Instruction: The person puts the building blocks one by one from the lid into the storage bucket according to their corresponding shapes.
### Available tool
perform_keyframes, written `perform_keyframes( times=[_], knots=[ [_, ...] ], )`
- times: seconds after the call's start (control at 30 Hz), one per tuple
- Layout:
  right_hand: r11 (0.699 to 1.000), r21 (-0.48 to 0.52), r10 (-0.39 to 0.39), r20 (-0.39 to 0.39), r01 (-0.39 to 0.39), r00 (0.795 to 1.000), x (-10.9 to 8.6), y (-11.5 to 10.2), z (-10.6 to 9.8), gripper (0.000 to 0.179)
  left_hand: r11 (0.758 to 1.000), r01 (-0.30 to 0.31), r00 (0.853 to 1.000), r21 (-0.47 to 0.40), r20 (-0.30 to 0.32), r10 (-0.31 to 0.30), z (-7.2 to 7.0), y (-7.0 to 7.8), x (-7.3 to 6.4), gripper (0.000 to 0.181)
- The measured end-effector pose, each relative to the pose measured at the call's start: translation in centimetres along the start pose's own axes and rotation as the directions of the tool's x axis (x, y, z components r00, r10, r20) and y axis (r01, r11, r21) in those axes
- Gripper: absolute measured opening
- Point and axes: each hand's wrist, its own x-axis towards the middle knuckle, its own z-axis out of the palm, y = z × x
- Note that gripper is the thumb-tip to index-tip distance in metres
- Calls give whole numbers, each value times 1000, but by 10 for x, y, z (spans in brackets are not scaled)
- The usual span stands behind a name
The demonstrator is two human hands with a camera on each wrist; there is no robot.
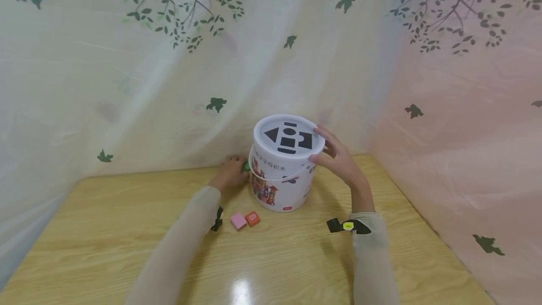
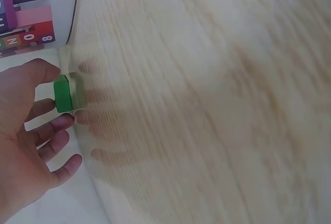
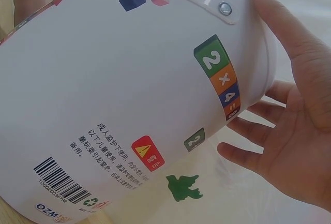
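A white lidded toy-block bucket [image 1: 281,187] stands upright on the table, its lid [image 1: 271,124] marked with black shapes. At the lid's right edge my right hand [image 1: 338,159] holds the rim, the thumb on the near side and the fingers farther round. In the right wrist view, the right hand [image 3: 295,115] is against the bucket's [image 3: 114,79] upper end. Left of the bucket, my left hand [image 1: 230,172] pinches a small green block [image 2: 62,93] between thumb and fingers, low by the tabletop. A pink block [image 1: 238,221] and an orange block [image 1: 252,219] with a B lie in front.
The wooden table [image 1: 106,239] runs back to a hanging curtain [image 1: 169,84] printed with leaves and branches. A thin white handle [image 1: 271,180] hangs across the bucket's front. The bucket hides part of the table behind it.
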Motion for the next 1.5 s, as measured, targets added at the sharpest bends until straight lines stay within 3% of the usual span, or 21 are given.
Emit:
perform_keyframes(
  times=[0.4, 0.7, 1.03, 1.17, 1.3, 1.5],
  knots=[
    [1000, -1, -14, -4, 14, 1000, 0, -1, 1, 82, 1000, -8, 1000, -12, -6, 8, -8, 3, -8, 53],
    [1000, 1, -15, -3, 15, 1000, 1, 1, 0, 82, 1000, -1, 999, -3, 33, 1, -6, -5, -3, 47],
    [1000, 8, -16, -4, 16, 1000, 1, 1, 0, 82, 999, -30, 999, -22, 38, 30, -13, -11, -9, 40],
    [1000, 2, -17, -4, 17, 1000, 1, 1, -1, 82, 997, -72, 997, -33, 38, 73, -20, -15, -14, 37],
    [1000, -1, -21, -4, 21, 1000, 1, 1, 0, 81, 992, -95, 993, -81, 56, 100, -24, -21, -18, 36],
    [1000, 10, -19, 1, 19, 1000, 0, -1, 1, 81, 976, -66, 991, -205, 97, 88, -29, -35, -24, 37]
  ],
)
